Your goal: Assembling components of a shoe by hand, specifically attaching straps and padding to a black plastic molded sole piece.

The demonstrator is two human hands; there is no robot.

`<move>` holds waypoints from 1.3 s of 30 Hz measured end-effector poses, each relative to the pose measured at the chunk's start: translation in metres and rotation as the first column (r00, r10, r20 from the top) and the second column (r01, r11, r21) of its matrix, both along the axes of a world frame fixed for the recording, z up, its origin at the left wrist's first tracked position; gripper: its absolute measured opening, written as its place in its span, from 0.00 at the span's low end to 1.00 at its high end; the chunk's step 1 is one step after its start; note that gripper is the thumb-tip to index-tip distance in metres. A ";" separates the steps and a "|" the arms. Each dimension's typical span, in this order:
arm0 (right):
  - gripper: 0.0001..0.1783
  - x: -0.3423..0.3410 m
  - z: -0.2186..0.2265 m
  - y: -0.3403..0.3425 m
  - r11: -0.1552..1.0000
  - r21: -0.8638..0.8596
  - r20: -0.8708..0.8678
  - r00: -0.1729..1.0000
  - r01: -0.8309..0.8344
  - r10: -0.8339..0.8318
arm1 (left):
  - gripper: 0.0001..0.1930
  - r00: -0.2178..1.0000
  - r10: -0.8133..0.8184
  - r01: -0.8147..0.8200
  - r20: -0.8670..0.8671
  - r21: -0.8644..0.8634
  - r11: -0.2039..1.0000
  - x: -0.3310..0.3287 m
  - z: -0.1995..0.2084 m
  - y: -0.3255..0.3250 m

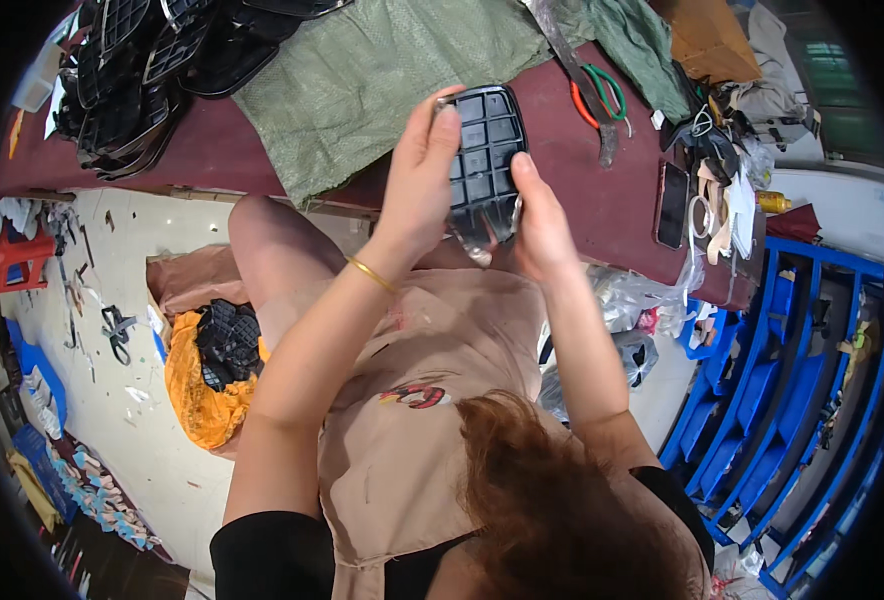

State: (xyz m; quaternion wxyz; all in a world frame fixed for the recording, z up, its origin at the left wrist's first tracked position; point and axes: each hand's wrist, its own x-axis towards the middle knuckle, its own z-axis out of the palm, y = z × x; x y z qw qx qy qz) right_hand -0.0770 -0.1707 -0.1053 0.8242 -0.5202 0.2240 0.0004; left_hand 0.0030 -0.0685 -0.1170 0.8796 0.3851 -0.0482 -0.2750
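Note:
Between my two hands, above my lap at the table's near edge, is a black plastic part (487,145) with a ribbed grid face and rounded corners. Something shiny, perhaps clear plastic film, shows at its lower end. My left hand (420,180) grips its left side, thumb up near the top corner. On the right side, my right hand (544,220) holds the edge with the thumb on the rim; its other fingers are hidden behind. Scissors (602,98) with green and orange handles lie beyond my right hand, next to a long metal strip (562,45).
Black grid parts (132,90) are piled at the table's far left. A green woven sheet (362,80) covers part of the dark red table (552,130). A phone (672,205) lies right. An orange bag (197,390) is on the floor; a blue rack (762,400) stands right.

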 end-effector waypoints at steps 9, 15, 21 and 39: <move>0.21 0.011 -0.031 -0.020 0.753 -0.647 0.031 0.991 0.120 -0.131 | 0.15 0.964 -0.047 -0.008 0.262 0.204 0.979 0.010 -0.043 -0.014; 0.18 0.013 -0.033 -0.031 0.932 -0.322 0.081 0.986 0.167 -0.149 | 0.16 0.960 -0.169 0.120 0.225 0.218 0.969 0.015 -0.055 -0.010; 0.21 0.002 -0.055 -0.054 0.871 -0.486 0.061 0.997 0.066 -0.041 | 0.16 0.893 -0.281 0.168 0.351 0.319 0.933 0.018 -0.059 -0.011; 0.16 0.035 -0.007 -0.068 0.631 -0.632 -0.250 0.889 -0.450 0.383 | 0.19 0.797 -0.382 0.207 0.468 0.382 0.901 0.017 -0.063 -0.016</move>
